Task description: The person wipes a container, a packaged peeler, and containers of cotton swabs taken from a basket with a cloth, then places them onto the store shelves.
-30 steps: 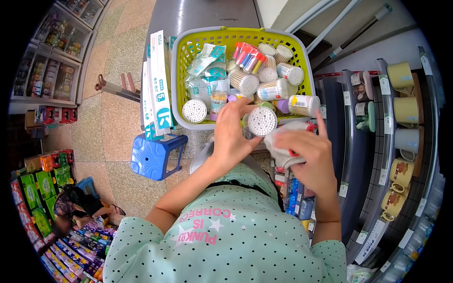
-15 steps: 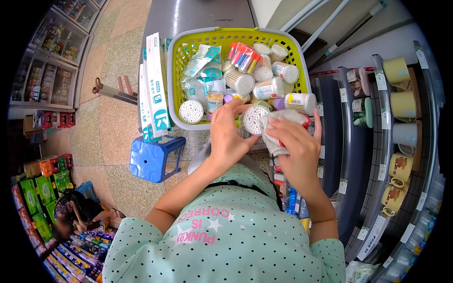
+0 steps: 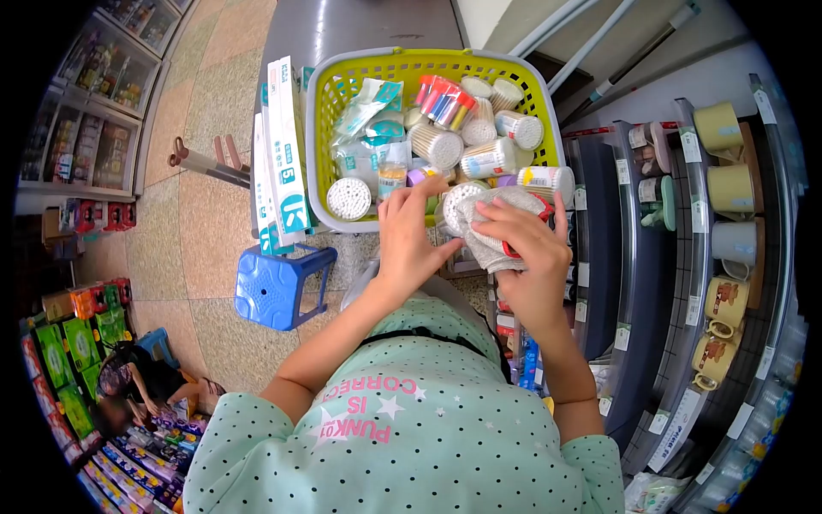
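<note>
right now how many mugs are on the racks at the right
6: a yellow ceramic mug at the top, another yellow mug, a grey mug, a bear-print cream mug, another bear-print mug, and a green-and-white mug further left. More may be hidden.

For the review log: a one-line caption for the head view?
Left hand holds round cotton-swab tub; right hand wipes it with grey cloth.

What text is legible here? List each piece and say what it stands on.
"PUNK01 IS CORRECT", upside down in this view: the mint dotted shirt.
"5" and a large "K": the white boxes beside the yellow-green basket.
Shelf price tags, container labels in the basket: too small to read.
</note>
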Demonstrator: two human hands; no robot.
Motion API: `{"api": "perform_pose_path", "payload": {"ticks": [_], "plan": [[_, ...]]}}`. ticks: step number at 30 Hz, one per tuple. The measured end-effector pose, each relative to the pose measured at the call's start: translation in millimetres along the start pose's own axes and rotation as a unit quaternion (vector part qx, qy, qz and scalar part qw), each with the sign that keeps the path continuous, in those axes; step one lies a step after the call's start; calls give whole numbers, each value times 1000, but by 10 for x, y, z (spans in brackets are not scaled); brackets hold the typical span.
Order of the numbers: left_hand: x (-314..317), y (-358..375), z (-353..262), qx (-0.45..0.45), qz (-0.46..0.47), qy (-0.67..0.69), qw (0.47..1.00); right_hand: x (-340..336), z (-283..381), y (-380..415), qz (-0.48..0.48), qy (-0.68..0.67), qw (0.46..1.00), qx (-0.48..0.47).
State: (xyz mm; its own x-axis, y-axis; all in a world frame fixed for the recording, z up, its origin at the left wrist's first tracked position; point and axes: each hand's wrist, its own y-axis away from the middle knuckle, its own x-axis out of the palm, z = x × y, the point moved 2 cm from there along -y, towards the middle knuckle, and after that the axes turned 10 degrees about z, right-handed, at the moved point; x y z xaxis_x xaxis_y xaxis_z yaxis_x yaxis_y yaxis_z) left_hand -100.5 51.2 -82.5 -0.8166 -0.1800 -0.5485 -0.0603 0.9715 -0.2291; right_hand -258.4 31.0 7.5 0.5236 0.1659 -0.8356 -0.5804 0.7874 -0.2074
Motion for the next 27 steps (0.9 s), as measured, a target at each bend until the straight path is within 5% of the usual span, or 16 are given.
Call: {"api": "perform_pose_path", "payload": {"ticks": [12, 18, 21, 27], "plan": [[-290, -63, -267, -38, 57, -1, 998, -152, 132, 135, -95, 45, 992, -74], [-310, -75, -237, -104, 200, 386, 894, -177, -67, 241, -134, -11, 984, -118], [-406, -115, -283, -122, 226, 433, 864, -180, -222, 285, -147, -48, 984, -88], [-310, -116, -274, -64, 220, 320, 919, -290, -297, 249, -211, -134, 968, 9]]}}
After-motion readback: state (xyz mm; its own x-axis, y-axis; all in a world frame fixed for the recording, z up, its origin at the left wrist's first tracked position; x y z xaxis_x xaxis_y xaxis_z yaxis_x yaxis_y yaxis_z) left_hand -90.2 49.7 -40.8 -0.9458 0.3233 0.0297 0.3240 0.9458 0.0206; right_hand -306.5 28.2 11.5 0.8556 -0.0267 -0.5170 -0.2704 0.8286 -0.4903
